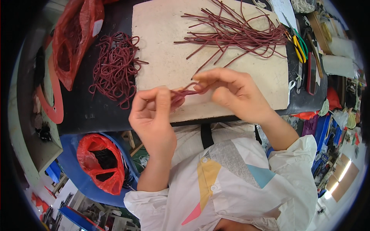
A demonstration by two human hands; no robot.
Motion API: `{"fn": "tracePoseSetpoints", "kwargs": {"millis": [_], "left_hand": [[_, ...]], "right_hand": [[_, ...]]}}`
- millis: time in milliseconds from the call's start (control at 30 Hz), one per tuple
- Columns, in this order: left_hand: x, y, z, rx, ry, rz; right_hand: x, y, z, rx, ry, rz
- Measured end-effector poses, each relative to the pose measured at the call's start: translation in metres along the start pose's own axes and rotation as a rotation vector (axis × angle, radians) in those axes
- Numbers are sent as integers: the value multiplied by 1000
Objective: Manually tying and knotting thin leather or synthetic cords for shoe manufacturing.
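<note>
A dark red cord (189,92), bent into a loop with doubled strands, stretches between my hands above the near edge of a pale board (162,50). My left hand (154,111) pinches its left end between thumb and curled fingers, and part of the loop hangs behind them. At the other end, the curved fingers of my right hand (243,92) grip the cord near their tips, while the thumb stands a little apart. Beyond them, a bundle of similar cut cords (235,34) fans across the board. A tangled heap of looped cords (115,69) lies left of the board.
A red plastic bag (77,38) sits at the far left of the black table (88,115). Yellow-and-green-handled tools (298,48) and a red-and-black tool (310,77) lie right of the board. Below the table's left side is a blue tub (73,165) with a red bag (86,150).
</note>
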State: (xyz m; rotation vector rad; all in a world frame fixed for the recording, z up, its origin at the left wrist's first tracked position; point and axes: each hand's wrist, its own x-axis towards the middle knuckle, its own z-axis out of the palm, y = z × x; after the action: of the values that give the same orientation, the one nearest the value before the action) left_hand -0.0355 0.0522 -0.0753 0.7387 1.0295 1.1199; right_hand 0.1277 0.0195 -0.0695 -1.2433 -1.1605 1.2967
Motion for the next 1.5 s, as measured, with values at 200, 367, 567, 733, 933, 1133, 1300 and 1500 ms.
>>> {"fn": "tracePoseSetpoints", "kwargs": {"millis": [200,367,567,733,933,1133,1300,1500], "left_hand": [[3,17,2,-103,-167,-341],[12,25,-9,364,-549,-328],[10,25,-6,292,-484,-408],[12,28,-15,138,-618,-587],[10,24,-16,30,-670,-566],[9,15,-19,-28,-518,-408],[4,16,-20,-247,-517,-703],[-6,-3,-19,-18,-535,-204]], "right_hand": [[10,-13,-7,-186,-38,5],[6,-20,-5,-366,-47,-102],[5,-16,-5,-710,-76,-317],[-3,-17,-2,-208,-193,-19],[-6,-11,-2,445,-287,424],[-6,-10,8,-253,43,-235],[-4,2,-3,-723,21,-822],[-11,-16,3,15,-33,62]]}}
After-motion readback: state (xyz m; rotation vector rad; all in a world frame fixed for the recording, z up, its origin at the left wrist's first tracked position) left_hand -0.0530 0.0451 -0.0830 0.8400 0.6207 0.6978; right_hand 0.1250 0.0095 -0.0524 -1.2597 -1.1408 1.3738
